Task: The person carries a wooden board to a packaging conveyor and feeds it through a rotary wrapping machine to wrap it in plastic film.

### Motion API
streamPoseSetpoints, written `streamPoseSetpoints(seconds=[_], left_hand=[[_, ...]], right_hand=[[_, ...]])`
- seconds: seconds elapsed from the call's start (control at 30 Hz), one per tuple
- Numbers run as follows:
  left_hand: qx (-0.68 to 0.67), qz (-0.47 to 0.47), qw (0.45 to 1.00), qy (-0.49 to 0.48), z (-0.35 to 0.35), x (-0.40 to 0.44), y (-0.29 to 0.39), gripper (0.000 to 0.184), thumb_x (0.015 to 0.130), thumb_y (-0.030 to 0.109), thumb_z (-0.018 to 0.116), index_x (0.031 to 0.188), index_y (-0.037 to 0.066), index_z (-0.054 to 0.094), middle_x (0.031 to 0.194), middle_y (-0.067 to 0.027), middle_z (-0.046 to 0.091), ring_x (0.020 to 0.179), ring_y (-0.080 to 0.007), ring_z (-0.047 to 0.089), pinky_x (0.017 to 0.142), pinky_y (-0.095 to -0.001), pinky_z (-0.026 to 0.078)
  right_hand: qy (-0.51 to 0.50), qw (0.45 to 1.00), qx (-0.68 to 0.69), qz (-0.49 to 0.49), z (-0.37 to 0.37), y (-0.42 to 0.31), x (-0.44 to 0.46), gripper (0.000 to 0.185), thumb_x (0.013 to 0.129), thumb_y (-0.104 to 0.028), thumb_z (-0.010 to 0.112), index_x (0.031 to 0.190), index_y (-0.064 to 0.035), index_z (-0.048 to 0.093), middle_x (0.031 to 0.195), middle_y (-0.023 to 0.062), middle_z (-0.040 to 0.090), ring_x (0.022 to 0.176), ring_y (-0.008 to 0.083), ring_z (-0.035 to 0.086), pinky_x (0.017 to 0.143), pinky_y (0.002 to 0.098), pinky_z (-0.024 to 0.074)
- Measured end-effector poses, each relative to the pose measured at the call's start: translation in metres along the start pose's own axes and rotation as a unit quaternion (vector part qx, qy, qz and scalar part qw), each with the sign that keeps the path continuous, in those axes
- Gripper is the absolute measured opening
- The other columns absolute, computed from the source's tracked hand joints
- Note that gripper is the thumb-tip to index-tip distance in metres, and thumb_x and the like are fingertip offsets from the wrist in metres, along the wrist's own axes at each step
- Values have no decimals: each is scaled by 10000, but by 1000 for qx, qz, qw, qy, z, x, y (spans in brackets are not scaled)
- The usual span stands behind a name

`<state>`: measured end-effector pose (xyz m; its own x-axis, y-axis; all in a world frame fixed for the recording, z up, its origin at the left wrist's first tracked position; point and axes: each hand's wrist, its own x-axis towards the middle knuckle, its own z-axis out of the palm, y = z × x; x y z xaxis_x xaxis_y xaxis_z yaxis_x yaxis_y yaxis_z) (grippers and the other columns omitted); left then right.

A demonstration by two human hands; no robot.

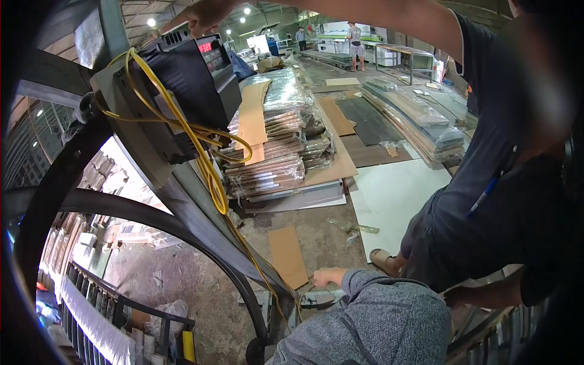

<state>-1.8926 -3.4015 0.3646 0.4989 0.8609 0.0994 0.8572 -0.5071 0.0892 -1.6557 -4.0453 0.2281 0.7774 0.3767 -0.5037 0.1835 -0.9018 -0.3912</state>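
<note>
My right hand [328, 277], at the end of a grey knit sleeve [389, 316], is low in the middle of the head view. Its fingers are curled down at a pale metal edge [319, 297]; what they grip, if anything, is hidden. Just left of it rises a slanted steel post [213, 216] with a thin yellow cable [210, 176] running down it. On the post's upper part is a black control box [194, 79] with a lit red display. A co-worker's hand [204, 17] reaches over that box. My left hand is out of view.
A co-worker in a dark shirt [486, 152] stands close at the right, an arm across the top. Ahead are wrapped panel stacks [274, 146], a white sheet [395, 201] and a cardboard piece [288, 257] on the floor. Rollers [91, 304] lie lower left.
</note>
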Motion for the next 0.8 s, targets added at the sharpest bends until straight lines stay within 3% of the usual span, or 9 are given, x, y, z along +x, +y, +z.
streamPoseSetpoints(seconds=[0.2, 0.3, 0.8], left_hand=[[2, 0, 1000, -2, -1, 5, 2, 575, 863, 572, 328, 924, 101, 652, 909, -133, 643, 864, -328, 600, 781, -441, 431], [2, 1, 1000, 1, -3, 7, 5, 569, 867, 564, 329, 922, 98, 649, 905, -138, 641, 860, -330, 600, 776, -444, 432], [-4, -5, 1000, -11, 4, 7, 4, 538, 884, 522, 333, 909, 78, 636, 881, -162, 634, 842, -342, 599, 752, -457, 434]], right_hand=[[-60, 998, 1, 30, 3, -4, -6, 349, 761, -273, 524, 895, 26, 647, 891, 204, 636, 809, 348, 621, 699, 425, 479], [-9, 1000, 13, 2, 13, -5, -6, 347, 749, -263, 516, 890, 27, 646, 884, 198, 639, 809, 338, 624, 685, 418, 481], [-23, 999, 29, 14, 2, -12, -23, 300, 744, -265, 541, 881, -27, 662, 885, 181, 643, 845, 335, 618, 712, 424, 472]])
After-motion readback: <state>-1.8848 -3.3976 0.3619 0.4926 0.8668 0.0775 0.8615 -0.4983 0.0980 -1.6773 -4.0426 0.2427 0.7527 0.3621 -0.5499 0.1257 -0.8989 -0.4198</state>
